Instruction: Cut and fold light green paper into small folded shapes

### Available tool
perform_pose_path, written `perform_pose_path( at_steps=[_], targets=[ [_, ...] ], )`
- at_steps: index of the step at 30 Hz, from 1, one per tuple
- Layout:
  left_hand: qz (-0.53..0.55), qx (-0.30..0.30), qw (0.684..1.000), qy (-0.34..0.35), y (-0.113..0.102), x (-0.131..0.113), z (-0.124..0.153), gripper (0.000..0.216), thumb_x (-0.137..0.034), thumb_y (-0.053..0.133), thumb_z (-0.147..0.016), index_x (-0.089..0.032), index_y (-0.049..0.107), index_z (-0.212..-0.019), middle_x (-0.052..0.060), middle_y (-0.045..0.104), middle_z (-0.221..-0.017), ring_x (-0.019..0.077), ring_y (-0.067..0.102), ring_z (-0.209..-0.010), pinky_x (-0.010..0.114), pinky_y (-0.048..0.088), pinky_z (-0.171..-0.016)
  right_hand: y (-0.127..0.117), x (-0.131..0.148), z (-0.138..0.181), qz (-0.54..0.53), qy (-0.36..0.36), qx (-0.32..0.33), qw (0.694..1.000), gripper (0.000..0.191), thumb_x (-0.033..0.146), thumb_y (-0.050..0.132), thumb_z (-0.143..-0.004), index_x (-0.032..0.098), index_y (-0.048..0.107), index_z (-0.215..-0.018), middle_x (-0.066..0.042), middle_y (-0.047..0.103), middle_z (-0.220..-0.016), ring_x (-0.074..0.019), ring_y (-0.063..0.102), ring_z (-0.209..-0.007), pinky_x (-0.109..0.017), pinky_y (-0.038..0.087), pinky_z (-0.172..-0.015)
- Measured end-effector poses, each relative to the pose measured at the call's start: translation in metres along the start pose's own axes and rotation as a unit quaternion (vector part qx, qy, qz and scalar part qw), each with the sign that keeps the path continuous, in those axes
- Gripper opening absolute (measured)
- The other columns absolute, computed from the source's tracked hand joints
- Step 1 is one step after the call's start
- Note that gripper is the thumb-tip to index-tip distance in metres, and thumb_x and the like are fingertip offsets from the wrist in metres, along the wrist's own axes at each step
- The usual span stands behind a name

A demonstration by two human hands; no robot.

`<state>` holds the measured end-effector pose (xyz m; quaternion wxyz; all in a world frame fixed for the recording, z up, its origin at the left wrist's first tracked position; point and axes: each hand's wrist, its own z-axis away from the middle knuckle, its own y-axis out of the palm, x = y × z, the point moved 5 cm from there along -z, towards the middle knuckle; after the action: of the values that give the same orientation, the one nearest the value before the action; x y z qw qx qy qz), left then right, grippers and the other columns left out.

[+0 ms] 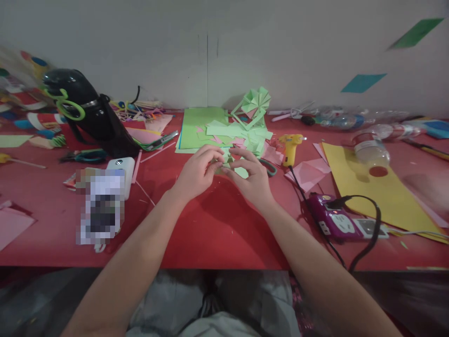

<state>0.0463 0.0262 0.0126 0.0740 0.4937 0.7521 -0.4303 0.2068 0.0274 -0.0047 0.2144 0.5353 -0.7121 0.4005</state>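
Note:
My left hand (201, 171) and my right hand (250, 175) meet over the red table, thumbs and fingertips pinched together. Between them is a small piece of light green paper (226, 164), mostly hidden by the fingers; its shape is hard to make out. Just behind the hands lie light green and pink paper scraps (242, 133) on a stack of green sheets (203, 117). Scissors with a grey-green handle (269, 167) rest partly hidden beside my right hand. A folded light green paper construction (256, 103) stands at the back against the wall.
To the right are a yellow glue gun (291, 147), a purple power strip (335, 220) with cords, yellow paper (379, 196) and a plastic bottle (372, 152). On the left stand a black case (94, 112), a utility knife (163, 139) and a white power bank (124, 171).

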Motion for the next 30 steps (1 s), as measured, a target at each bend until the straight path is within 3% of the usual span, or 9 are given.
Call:
perform_pose_path(
  at_steps=[6,16,23,30],
  targets=[
    [-0.021,-0.004,1.0,-0.011,0.001,0.0036,0.0013,0.01,-0.025,0.051,-0.098,-0.023,0.06,-0.094,0.007,0.066,-0.113,0.0209,0.062,-0.106,0.036,0.051,-0.091,-0.0028,0.0031,-0.0012,0.016,-0.03,-0.008,0.999,0.008,0.034,0.071,-0.086,0.026,0.071,-0.083,-0.007,0.068,-0.121,-0.0249,0.063,-0.117,-0.048,0.047,-0.105],
    [-0.008,0.057,0.998,-0.014,0.0043,0.0024,0.0008,0.013,-0.023,0.048,-0.098,-0.023,0.061,-0.094,0.007,0.066,-0.117,0.021,0.062,-0.11,0.037,0.049,-0.095,0.001,0.0044,-0.001,0.047,-0.058,0.046,0.996,0.007,0.026,0.063,-0.089,0.025,0.062,-0.082,-0.01,0.067,-0.116,-0.0248,0.064,-0.113,-0.048,0.048,-0.101],
    [0.003,0.089,0.996,-0.025,0.0067,0.0032,-0.0009,0.016,-0.017,0.047,-0.097,-0.02,0.061,-0.091,0.007,0.066,-0.111,0.0214,0.062,-0.105,0.038,0.049,-0.094,0.0027,0.0016,-0.0004,0.061,-0.056,0.05,0.995,0.002,0.023,0.064,-0.088,0.025,0.065,-0.088,-0.01,0.067,-0.114,-0.0244,0.063,-0.112,-0.046,0.049,-0.098],
    [0.027,0.07,0.997,-0.027,0.0039,0.0062,-0.001,0.011,-0.017,0.053,-0.095,-0.021,0.062,-0.093,0.007,0.066,-0.112,0.0205,0.062,-0.108,0.037,0.049,-0.094,0.0005,0.0017,-0.0017,0.039,-0.069,0.036,0.996,0.007,0.019,0.063,-0.088,0.023,0.063,-0.082,-0.009,0.068,-0.108,-0.023,0.064,-0.107,-0.044,0.05,-0.095]
  ],
)
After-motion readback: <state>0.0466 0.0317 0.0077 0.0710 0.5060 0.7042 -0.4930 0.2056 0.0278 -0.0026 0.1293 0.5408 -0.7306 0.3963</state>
